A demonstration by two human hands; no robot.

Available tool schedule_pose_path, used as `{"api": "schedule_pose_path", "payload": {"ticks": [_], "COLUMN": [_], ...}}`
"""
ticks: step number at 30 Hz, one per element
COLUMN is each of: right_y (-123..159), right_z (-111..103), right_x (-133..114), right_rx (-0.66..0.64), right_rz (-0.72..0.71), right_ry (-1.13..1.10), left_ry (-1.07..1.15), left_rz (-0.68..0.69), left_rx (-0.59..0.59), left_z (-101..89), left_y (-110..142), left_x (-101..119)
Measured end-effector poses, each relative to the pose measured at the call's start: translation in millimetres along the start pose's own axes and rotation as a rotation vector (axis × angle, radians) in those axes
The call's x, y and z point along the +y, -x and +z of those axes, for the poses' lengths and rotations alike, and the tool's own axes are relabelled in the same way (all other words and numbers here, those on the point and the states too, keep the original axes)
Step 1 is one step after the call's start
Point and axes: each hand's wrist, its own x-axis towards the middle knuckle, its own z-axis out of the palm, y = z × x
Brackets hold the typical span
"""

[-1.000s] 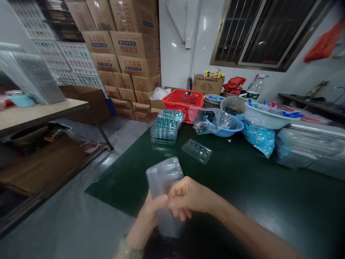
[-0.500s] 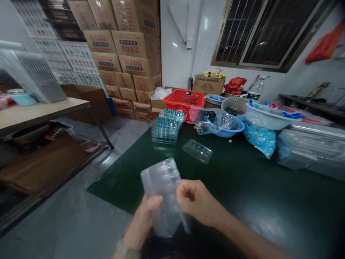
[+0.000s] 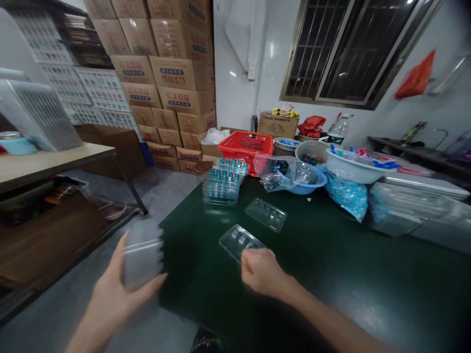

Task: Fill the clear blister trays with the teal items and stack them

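My left hand (image 3: 121, 289) is wrapped round a stack of clear plastic trays (image 3: 143, 252), held beyond the table's left edge and blurred by motion. My right hand (image 3: 262, 269) is closed on the near end of a single clear plastic tray (image 3: 239, 240), low over the green table (image 3: 309, 274). Another clear tray (image 3: 266, 214) lies flat just beyond it. Farther back stands a pile of filled trays (image 3: 221, 186) with teal-capped pieces in rows.
A red basket (image 3: 246, 143), a blue basin (image 3: 307, 182) with a clear bag, and a white basin (image 3: 358, 166) line the back. Clear plastic containers (image 3: 415, 206) sit at the right. Cardboard cartons (image 3: 184, 100) are stacked behind; a wooden-topped table (image 3: 55, 162) is at left.
My hands have moved apart. The left has gone left with the tray stack; a single tray is now in my right hand over the table. The view has shifted slightly.
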Motion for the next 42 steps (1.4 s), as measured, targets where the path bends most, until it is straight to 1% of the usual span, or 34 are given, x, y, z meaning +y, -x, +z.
{"api": "schedule_pose_path", "payload": {"ticks": [1,2,3,5,6,7,8,9,10,11,12,13,14,15,16,17,18,19,21,23,26,32,39,42], "right_y": [0.4,1.3,2.5,5.6,7.2,8.7,10.1,11.3,12.3,13.1,13.9,14.8,15.8,17.1,18.5,20.1,21.6,23.1,25.2,26.3,26.7,27.3,29.1,29.9], "right_z": [-1.9,-5.7,-10.6,-21.5,-26.5,-30.5,-33.3,-34.5,-34.2,-32.3,-29.1,-25.0,-20.4,-15.8,-11.4,-7.5,-4.2,-1.6,2.0,4.3,6.4,5.5,0.1,-2.3], "right_x": [-0.1,-0.9,-2.1,-4.8,-6.1,-7.5,-9.5,-12.3,-16.0,-20.9,-26.7,-33.1,-39.7,-46.0,-51.3,-55.4,-58.1,-59.4,-58.7,-56.0,-52.2,-48.9,-46.3,-47.1], "right_rx": [0.03,0.059,0.087,0.128,0.141,0.153,0.164,0.172,0.171,0.165,0.149,0.127,0.098,0.067,0.033,0.0,-0.03,-0.058,-0.088,-0.087,-0.079,-0.115,-0.168,-0.152], "right_rz": [0.029,0.068,0.119,0.228,0.275,0.31,0.334,0.346,0.347,0.341,0.329,0.314,0.299,0.289,0.284,0.286,0.294,0.307,0.338,0.36,0.361,0.351,0.396,0.403], "right_ry": [-0.033,-0.093,-0.178,-0.397,-0.518,-0.636,-0.742,-0.837,-0.924,-0.999,-1.06,-1.106,-1.138,-1.162,-1.183,-1.207,-1.235,-1.264,-1.311,-1.335,-1.376,-1.414,-1.375,-1.34], "left_ry": [-0.148,-0.304,-0.439,-0.595,-0.627,-0.617,-0.554,-0.435,-0.257,-0.025,0.245,0.528,0.783,0.969,1.088,1.173,1.227,1.263,1.316,1.355,1.387,1.416,1.483,1.494], "left_rz": [0.156,0.28,0.357,0.43,0.451,0.465,0.476,0.47,0.44,0.386,0.274,0.138,0.004,-0.123,-0.26,-0.359,-0.429,-0.469,-0.489,-0.507,-0.55,-0.558,-0.596,-0.599], "left_rx": [-0.078,-0.121,-0.16,-0.249,-0.293,-0.307,-0.296,-0.273,-0.25,-0.25,-0.335,-0.449,-0.53,-0.572,-0.59,-0.597,-0.607,-0.624,-0.67,-0.71,-0.736,-0.806,-0.829,-0.834], "left_z": [5.1,12.0,20.4,38.8,47.3,54.7,60.5,64.9,68.3,71.3,74.6,78.7,83.5,89.0,94.5,99.5,103.7,106.8,109.6,109.8,108.9,108.8,110.2,113.0], "left_y": [-11.2,-22.1,-32.0,-45.5,-48.0,-47.1,-42.7,-34.9,-24.2,-11.1,3.3,18.0,31.9,44.2,54.5,62.4,68.3,72.3,76.5,78.3,80.8,85.1,85.1,85.1], "left_x": [8.8,15.7,20.5,26.1,28.4,31.2,35.3,40.8,47.8,55.9,64.5,72.9,80.3,86.2,90.2,92.4,93.1,92.7,91.1,91.0,94.6,100.4,102.9,101.8]}}
